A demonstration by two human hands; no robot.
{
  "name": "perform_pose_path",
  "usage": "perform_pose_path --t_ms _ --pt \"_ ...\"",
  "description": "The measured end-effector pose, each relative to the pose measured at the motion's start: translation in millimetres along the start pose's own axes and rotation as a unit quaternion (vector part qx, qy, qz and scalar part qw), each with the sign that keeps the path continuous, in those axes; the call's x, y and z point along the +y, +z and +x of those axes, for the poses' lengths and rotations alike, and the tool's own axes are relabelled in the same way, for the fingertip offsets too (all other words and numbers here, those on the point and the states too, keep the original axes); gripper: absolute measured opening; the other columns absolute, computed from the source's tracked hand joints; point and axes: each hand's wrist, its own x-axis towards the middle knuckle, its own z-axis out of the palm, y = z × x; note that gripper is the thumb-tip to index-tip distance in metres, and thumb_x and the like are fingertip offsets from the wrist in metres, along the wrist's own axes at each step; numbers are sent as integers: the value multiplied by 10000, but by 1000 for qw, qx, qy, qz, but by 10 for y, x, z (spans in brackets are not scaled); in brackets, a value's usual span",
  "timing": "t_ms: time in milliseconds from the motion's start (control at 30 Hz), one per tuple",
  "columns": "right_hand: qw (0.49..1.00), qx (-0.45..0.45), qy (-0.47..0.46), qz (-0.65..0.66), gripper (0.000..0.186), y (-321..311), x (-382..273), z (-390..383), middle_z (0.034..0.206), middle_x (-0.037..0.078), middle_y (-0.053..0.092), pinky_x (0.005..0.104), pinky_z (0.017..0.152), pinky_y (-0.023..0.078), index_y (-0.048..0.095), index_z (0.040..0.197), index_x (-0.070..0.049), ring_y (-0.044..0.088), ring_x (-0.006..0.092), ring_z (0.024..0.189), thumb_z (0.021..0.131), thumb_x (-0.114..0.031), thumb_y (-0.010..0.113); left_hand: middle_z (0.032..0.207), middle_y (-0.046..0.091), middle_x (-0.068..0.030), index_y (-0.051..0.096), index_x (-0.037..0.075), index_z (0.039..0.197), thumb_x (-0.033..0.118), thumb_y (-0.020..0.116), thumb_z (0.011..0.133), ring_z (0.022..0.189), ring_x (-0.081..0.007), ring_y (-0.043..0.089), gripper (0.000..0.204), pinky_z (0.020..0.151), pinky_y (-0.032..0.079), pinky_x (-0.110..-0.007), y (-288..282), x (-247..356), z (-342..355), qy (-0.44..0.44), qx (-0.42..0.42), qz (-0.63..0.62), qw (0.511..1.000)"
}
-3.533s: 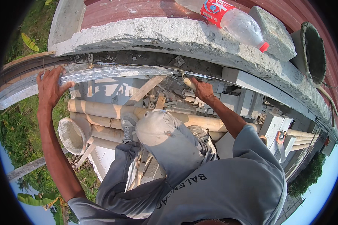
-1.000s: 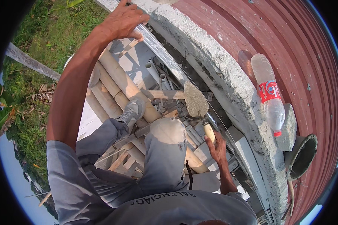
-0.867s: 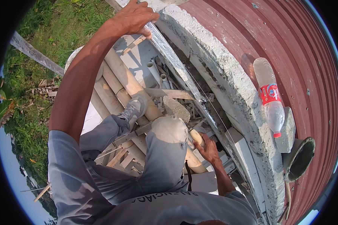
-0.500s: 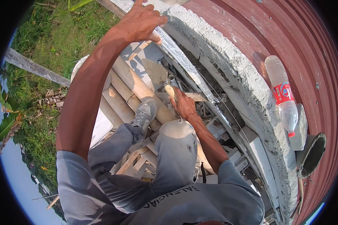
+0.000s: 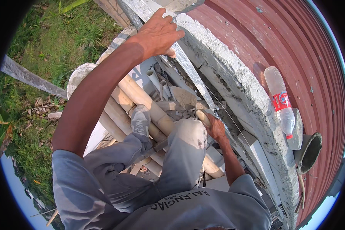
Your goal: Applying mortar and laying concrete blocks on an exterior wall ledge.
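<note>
My left hand (image 5: 159, 37) grips the upper part of a long silver metal bar (image 5: 193, 74), its fingers reaching over the edge and its thumb below. The bar lies slantwise along the inner side of a rough mortared wall (image 5: 234, 71). Lower down, near my raised knee, my right hand (image 5: 217, 128) is closed round the light wooden handle of a trowel (image 5: 202, 117). The grey, mortar-coated trowel blade points up and left, close to the bar's lower end. A thin string (image 5: 228, 114) runs beside the bar.
Bamboo poles (image 5: 142, 97) form the footing under my shoe (image 5: 140, 120). Pipes (image 5: 154, 79) stand beyond them. Right of the wall, a red corrugated roof (image 5: 295, 50) carries a plastic bottle (image 5: 280, 101), a block and a mortar-crusted round container (image 5: 309, 152). Grass lies far below on the left.
My right hand has drawn the trowel to the right and nearer to me, with its blade now beside the bar's lower end. My left hand stays on the bar while the view shifts slightly.
</note>
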Motion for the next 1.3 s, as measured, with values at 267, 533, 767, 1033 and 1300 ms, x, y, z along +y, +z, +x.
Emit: perform_pose_path --t_ms 267,533,767,1033,1300 --pt "994 15 82 69 527 -1669 81 -1009 998 183 695 397 861 505 628 1152 -26 673 320 919 750 -333 774 963 628 -62 631 127 1069 514 721 767 1034 -240 562 499 997 364 -435 -107 -55 166 114 -19 25 993" --pt "838 196 247 445 467 -1383 -1411 -1509 822 74 572 304 575 462 448 1225 -43 560 149 631 826 -158 664 836 593 -70 613 81 1071 492 681 814 813 -247 594 490 724 460 -379 -245 -248 324 218 -61 -28 974" --pt "189 111 228 949 251 142 -2584 -870 705 15 520 285 497 418 493 1089 -123 513 123 549 963 -323 575 876 625 -115 577 48 1070 511 646 846 853 -310 637 519 719 493 -446 -309 -210 499 249 -171 -55 952" --pt "923 86 295 230 461 -420 -2812 -875 1002 145 664 449 781 525 513 1320 -159 670 327 917 898 -296 637 820 645 -97 590 67 939 459 740 790 810 -253 669 446 677 529 -368 -189 -319 424 260 -88 -69 959" --pt "925 225 274 -135 446 -1578 -1971 -1781 904 65 640 390 678 524 606 1191 -150 657 279 848 767 -149 745 803 636 -109 570 56 909 441 748 784 799 -285 658 442 677 518 -395 -96 -308 420 269 -85 -89 955"
